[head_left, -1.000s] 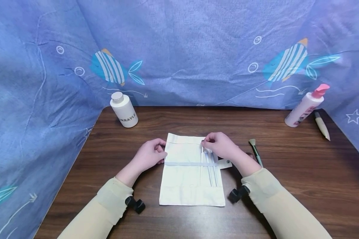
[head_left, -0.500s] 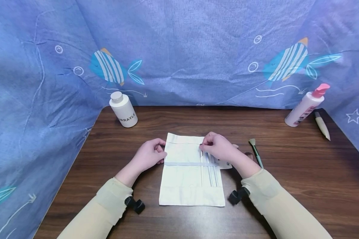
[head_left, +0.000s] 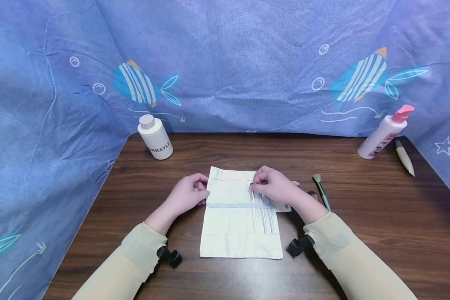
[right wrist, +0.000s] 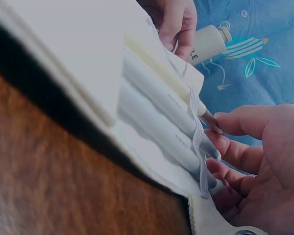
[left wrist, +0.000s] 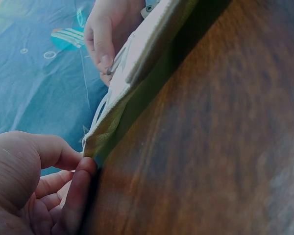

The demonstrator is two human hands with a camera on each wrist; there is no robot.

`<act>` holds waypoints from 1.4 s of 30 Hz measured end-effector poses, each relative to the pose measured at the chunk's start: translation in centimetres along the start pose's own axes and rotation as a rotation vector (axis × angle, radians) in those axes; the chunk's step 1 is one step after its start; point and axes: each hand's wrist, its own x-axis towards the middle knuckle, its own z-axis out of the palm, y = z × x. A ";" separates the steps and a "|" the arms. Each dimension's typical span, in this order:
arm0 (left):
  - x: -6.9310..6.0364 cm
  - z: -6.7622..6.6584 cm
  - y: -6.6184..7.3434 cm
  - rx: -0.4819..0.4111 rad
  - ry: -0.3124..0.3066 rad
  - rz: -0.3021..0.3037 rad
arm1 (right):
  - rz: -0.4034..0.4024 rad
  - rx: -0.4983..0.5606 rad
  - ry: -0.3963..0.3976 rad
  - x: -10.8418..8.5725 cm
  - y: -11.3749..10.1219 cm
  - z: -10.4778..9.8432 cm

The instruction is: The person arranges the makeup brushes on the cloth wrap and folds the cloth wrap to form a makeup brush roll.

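Observation:
A white cloth brush roll [head_left: 228, 243] lies unfolded on the table, a grey elastic band [head_left: 225, 205] across its middle. My left hand [head_left: 185, 192] pinches its left edge between thumb and fingers. Over the upper right part, my right hand [head_left: 273, 183] pinches the dark tip of a slim cream-handled brush [right wrist: 166, 76]. That handle runs under the elastic, its lower end inside the cloth pocket. Right beside it, two white sticks [right wrist: 159, 144] with grey ends sit under the same band. Part of their upper ends is hidden behind my right hand in the head view.
A green-handled brush [head_left: 322, 193] lies right of the roll, and a brown-tipped brush [head_left: 313, 195] is partly hidden by my right wrist. A white bottle [head_left: 155, 139] stands back left. Back right are a pink-topped pump bottle [head_left: 380, 135] and a cream brush [head_left: 404, 158].
My right hand has shifted slightly left and nearer with the cream-handled brush, whose dark tip is a little lower on the roll. My left hand has kept its place.

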 end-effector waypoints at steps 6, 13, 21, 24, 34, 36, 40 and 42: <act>0.0 0.0 0.1 0.010 -0.002 0.002 | -0.013 0.006 -0.024 0.1 0.1 -0.1; -0.1 0.0 0.1 0.008 0.002 -0.007 | -0.054 0.001 -0.061 0.0 0.0 -0.3; -0.1 0.0 0.0 0.008 0.000 -0.003 | -0.072 -0.011 -0.058 0.0 0.2 -0.2; -0.1 0.0 0.1 0.004 0.001 0.000 | -0.072 -0.035 -0.046 0.0 0.1 -0.2; -0.1 -0.1 0.1 -0.001 0.003 -0.002 | -0.041 -0.065 0.007 0.0 -0.2 0.0; -0.1 -0.1 0.1 -0.006 0.002 -0.004 | -0.012 -0.064 0.012 0.0 -0.2 0.1; -0.1 -0.1 0.0 -0.009 0.000 -0.004 | 0.036 -0.045 0.033 0.0 -0.4 0.0; 0.0 0.0 0.0 -0.005 0.002 -0.002 | 0.042 -0.040 0.041 0.0 -0.4 -0.1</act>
